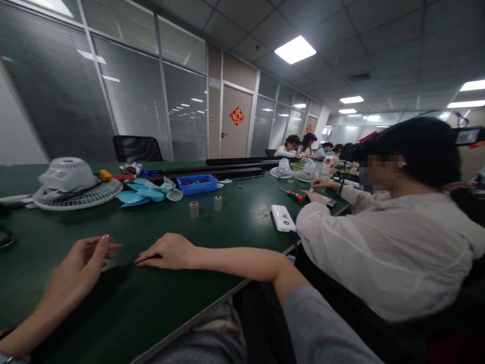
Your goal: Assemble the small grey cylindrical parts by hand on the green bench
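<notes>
My left hand (85, 263) hovers low over the green table (182, 313), its thumb and fingers a little apart, and nothing shows between them. Lower on the tabletop, my right hand (170, 251) rests with its fingers drawn together and the tips down on the surface. Whatever may be under those fingertips is hidden. Beyond the right hand two small grey metal cylinders (194, 210) stand upright, apart from both hands. Light blue fan blades (141, 193) lie further back on the left, beside a blue tray (197, 187) with small parts in it.
A white fan housing with its grille (70, 177) lies at the left. A white power bank (282, 218) and a red-handled screwdriver (293, 194) lie to the right, near a co-worker in a white shirt (371, 253). Long black bars (231, 174) run along the back.
</notes>
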`<state>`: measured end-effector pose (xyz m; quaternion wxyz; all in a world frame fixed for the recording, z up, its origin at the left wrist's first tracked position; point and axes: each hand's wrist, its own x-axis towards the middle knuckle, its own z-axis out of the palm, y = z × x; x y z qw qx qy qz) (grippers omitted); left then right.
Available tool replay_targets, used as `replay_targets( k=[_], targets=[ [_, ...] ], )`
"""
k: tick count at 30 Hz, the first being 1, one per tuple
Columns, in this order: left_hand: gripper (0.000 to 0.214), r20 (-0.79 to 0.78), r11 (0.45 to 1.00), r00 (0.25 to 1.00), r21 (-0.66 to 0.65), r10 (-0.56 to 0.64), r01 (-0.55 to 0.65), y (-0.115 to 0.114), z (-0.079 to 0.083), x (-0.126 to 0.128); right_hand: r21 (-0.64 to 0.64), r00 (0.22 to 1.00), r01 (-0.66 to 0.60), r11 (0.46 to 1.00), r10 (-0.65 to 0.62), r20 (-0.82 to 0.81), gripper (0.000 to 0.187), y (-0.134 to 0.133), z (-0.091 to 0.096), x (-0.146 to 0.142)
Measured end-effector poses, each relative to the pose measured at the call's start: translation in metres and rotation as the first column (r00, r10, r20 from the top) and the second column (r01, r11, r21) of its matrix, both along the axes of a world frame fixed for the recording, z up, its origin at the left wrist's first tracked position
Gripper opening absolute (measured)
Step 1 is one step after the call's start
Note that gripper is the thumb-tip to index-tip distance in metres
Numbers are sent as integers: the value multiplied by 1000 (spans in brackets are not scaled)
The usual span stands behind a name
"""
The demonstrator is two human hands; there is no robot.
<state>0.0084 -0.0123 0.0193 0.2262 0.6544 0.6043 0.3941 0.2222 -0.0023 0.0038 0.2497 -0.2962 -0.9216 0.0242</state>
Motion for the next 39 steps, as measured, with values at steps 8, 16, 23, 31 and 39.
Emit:
replay_targets(
  k=[8, 16, 23, 31, 39],
  targets=[
    [56, 56, 997, 996, 54, -66, 63, 6, -12, -4, 12, 974, 178, 984, -174, -147, 25, 6, 16, 10],
    [51, 93, 993, 990, 70, -103, 96, -3, -9, 2, -30, 673, 659, 752, -606, -424, 28, 66, 40, 101],
    [53, 102, 993, 991, 95, -86, 76, 1, -13, 2, -58, 722, 605, 794, -578, -380, 24, 79, 26, 94],
    [56, 48, 993, 992, 6, -121, 120, 1, -12, 0, -55, 715, 631, 774, -607, -346, 27, 74, 27, 89],
    [56, -44, 994, 994, 36, -103, 105, 19, -28, -12, -108, 692, 656, 747, -653, -307, 27, 74, 27, 88]
  ],
)
